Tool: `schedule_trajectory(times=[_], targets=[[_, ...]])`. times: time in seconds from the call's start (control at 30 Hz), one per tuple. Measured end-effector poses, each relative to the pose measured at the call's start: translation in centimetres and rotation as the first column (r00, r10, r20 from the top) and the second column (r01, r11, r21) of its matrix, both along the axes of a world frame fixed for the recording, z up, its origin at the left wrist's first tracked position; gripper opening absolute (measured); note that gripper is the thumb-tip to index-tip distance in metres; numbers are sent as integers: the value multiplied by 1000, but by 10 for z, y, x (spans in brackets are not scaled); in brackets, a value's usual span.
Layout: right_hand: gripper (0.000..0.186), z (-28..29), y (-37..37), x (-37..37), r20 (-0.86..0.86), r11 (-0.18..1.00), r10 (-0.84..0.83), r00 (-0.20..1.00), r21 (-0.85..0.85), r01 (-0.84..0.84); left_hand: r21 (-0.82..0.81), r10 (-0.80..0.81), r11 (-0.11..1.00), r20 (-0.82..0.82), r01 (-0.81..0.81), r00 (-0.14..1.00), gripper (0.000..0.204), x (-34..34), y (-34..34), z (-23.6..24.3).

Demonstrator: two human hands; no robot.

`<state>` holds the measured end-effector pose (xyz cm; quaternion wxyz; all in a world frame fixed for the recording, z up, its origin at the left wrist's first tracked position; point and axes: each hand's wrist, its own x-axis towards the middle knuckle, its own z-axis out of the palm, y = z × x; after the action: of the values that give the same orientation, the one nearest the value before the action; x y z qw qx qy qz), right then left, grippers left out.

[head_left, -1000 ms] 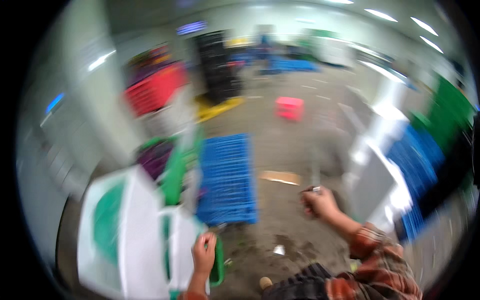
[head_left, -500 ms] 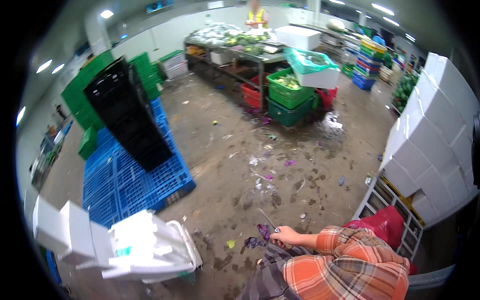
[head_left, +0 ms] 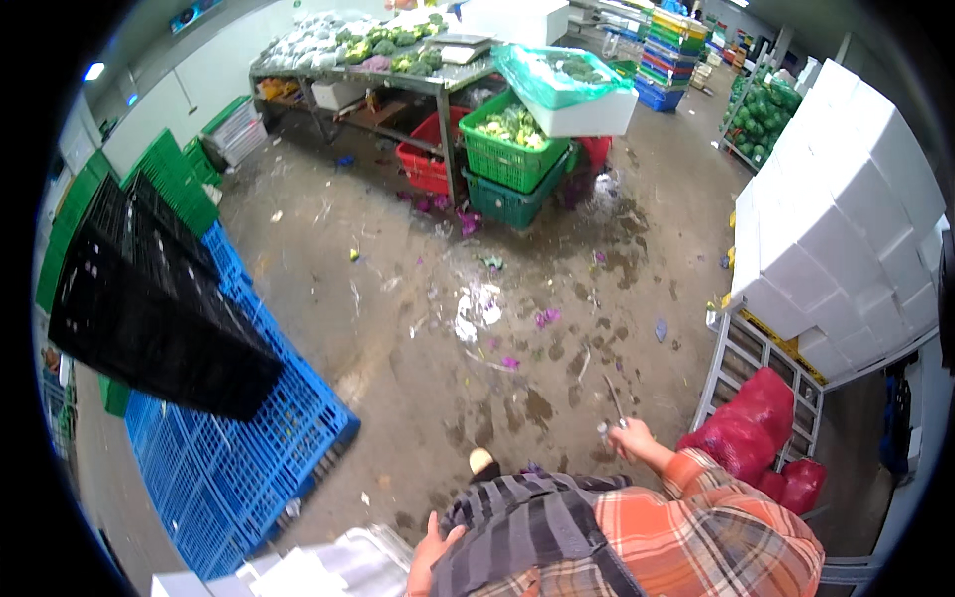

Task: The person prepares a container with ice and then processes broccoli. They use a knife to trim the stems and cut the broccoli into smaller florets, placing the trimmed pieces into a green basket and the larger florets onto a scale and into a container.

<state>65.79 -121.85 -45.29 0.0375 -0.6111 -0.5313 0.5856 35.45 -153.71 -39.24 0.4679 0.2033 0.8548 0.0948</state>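
My right hand [head_left: 631,439] is closed around a slim knife [head_left: 614,396], whose thin blade points up and away over the wet floor. A small shiny bit shows beside the fingers; I cannot make out what it is. Low in the view, my left hand [head_left: 432,553] is at my dark striped apron [head_left: 517,527], fingers apart and nothing visible in it. Right of my right arm, red mesh sacks [head_left: 746,423] lean on a grey metal rack [head_left: 718,383]. White foam boxes [head_left: 298,572] are at the lower left, close to my left hand.
Blue pallets [head_left: 229,468] carry tall black crates [head_left: 159,298] on the left. A metal table [head_left: 446,129] with broccoli stands ahead, green crates [head_left: 512,154] at its corner. White boxes [head_left: 836,219] are stacked on the right. Purple leaf scraps [head_left: 547,317] litter the wet floor.
My view has turned right and down. My right hand, still on the knife, has moved right, and my left hand has come into view. The person behind the table is mostly out of view.
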Motion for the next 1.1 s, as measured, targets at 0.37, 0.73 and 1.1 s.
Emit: schedule_trajectory(times=[0.37, 0.73, 1.1], targets=[[17, -7, 127, -106, 74, 866, -444, 893, -220, 449, 311, -705, 535, -347, 785, 618, 59, -213, 368, -5], [13, -4, 470, -296, -63, 929, -370, 927, -5, 370, 294, -325, 905, 7, 309, 946, 45, -388, 570, -74], [12, -7, 643, -376, -270, 646, -744, 611, -58, 762, 36, -734, 619, -331, 785, 593, 55, -599, 872, -11]])
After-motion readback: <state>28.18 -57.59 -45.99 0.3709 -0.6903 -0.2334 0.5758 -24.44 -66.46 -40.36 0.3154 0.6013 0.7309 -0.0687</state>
